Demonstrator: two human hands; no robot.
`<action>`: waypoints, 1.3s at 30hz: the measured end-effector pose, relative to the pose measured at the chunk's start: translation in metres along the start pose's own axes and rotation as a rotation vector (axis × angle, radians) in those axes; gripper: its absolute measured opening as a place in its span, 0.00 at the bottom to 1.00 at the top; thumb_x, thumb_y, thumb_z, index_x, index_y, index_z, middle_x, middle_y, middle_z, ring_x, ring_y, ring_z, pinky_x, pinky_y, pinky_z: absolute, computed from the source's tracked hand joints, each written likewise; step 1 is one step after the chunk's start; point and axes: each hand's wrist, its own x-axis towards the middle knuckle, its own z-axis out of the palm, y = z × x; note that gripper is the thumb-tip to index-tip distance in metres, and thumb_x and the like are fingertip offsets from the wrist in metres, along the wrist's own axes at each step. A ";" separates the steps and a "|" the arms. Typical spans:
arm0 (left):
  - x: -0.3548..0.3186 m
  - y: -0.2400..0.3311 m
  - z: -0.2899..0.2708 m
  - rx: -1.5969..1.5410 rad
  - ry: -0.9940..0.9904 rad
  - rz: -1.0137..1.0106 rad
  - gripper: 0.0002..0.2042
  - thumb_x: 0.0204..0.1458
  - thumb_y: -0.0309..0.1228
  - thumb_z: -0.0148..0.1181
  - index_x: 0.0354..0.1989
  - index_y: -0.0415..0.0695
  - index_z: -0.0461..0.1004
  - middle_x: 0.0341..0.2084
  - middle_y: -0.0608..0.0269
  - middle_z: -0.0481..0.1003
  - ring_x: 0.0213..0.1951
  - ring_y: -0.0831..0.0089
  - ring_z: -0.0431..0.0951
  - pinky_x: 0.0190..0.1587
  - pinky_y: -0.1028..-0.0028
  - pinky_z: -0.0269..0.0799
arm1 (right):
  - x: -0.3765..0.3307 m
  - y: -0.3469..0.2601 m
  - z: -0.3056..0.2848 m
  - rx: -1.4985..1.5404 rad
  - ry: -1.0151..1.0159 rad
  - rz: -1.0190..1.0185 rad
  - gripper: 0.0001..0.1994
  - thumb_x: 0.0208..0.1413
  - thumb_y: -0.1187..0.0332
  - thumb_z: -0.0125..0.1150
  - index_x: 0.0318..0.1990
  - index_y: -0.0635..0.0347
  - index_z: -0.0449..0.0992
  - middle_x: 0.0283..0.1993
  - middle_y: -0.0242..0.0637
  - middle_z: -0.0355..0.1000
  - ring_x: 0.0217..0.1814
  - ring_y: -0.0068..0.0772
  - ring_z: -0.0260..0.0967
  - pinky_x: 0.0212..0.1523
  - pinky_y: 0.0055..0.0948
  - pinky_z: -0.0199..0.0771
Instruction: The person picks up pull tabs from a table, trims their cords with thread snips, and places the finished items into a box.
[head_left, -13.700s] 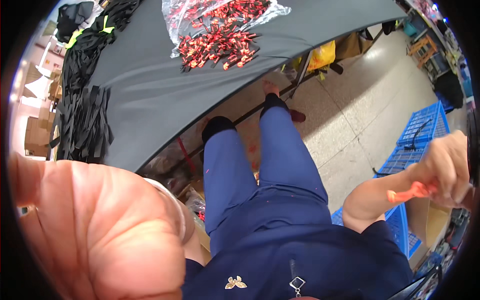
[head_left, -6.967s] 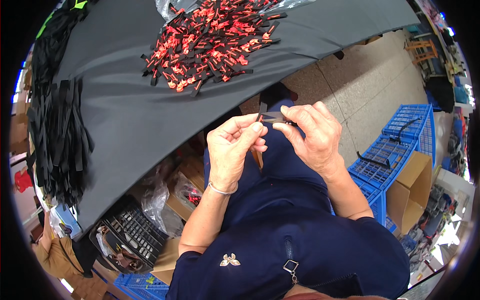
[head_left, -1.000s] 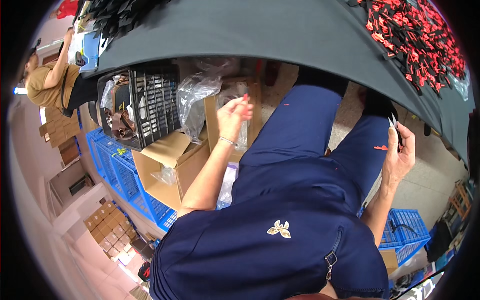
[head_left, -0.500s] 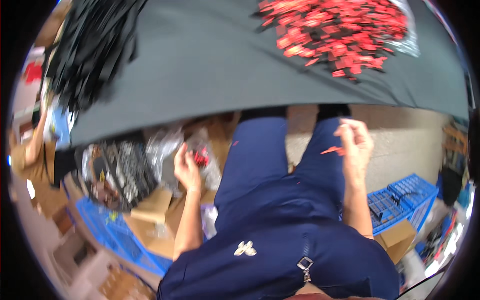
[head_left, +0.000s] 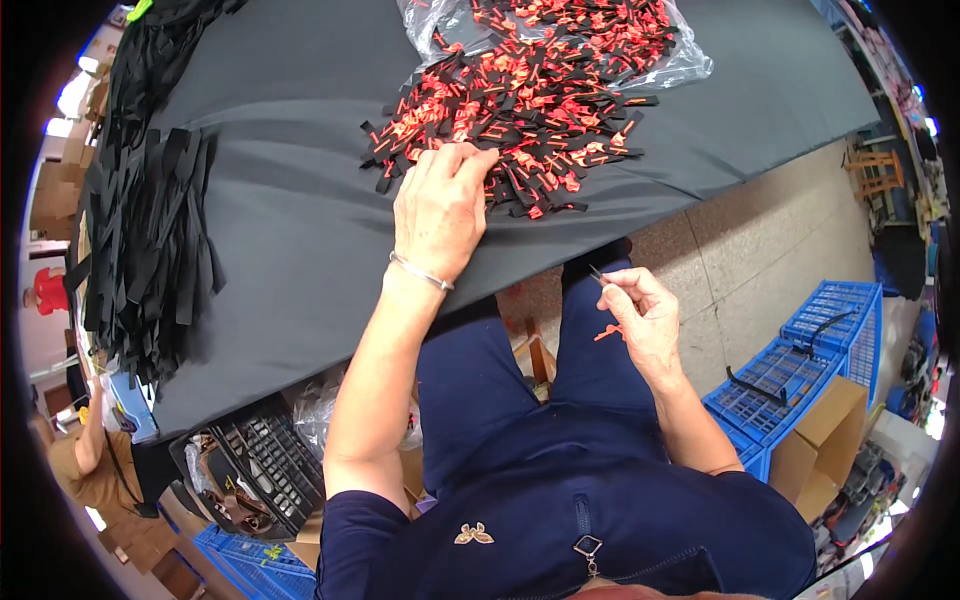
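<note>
My left hand [head_left: 440, 205] reaches onto the table covered in dark grey cloth [head_left: 300, 210], fingers resting in the near edge of a pile of small red-and-black pieces [head_left: 530, 95] that spills out of a clear plastic bag [head_left: 670, 60]. A silver bracelet sits on that wrist. My right hand [head_left: 640, 320] hovers below the table edge above my lap, pinching a thin black strip with a small red piece [head_left: 607, 330] hanging under the fingers.
A heap of black strips [head_left: 150, 220] lies on the table's left side. Below the table stand a black basket [head_left: 260, 470], cardboard boxes [head_left: 825, 455] and blue crates [head_left: 800, 380]. Another person [head_left: 85, 460] works at the far left.
My left hand rose from the boxes beside my knee up to the red-and-black pile on the table. My right hand stayed over my lap with the small red piece.
</note>
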 end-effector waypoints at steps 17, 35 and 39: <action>-0.021 0.061 -0.020 -1.501 0.016 -0.918 0.15 0.58 0.28 0.51 0.52 0.37 0.65 0.29 0.62 0.74 0.24 0.80 0.73 0.27 0.80 0.72 | 0.019 -0.040 0.018 0.121 0.014 -0.104 0.16 0.47 0.73 0.67 0.43 0.65 0.72 0.42 0.32 0.71 0.43 0.17 0.66 0.46 0.19 0.67; -0.079 0.100 -0.035 -1.520 -0.319 -1.160 0.10 0.50 0.27 0.62 0.38 0.34 0.74 0.25 0.59 0.77 0.21 0.83 0.72 0.24 0.84 0.70 | -0.006 -0.037 0.019 -0.283 0.042 -0.436 0.13 0.49 0.68 0.65 0.40 0.64 0.73 0.30 0.33 0.73 0.29 0.23 0.69 0.27 0.23 0.71; -0.072 0.101 -0.039 -1.501 -0.330 -1.164 0.09 0.50 0.27 0.61 0.37 0.34 0.75 0.24 0.61 0.77 0.20 0.84 0.71 0.24 0.84 0.69 | -0.010 -0.033 -0.001 -0.762 0.149 -0.817 0.17 0.40 0.66 0.70 0.39 0.60 0.75 0.29 0.35 0.72 0.27 0.34 0.67 0.27 0.27 0.68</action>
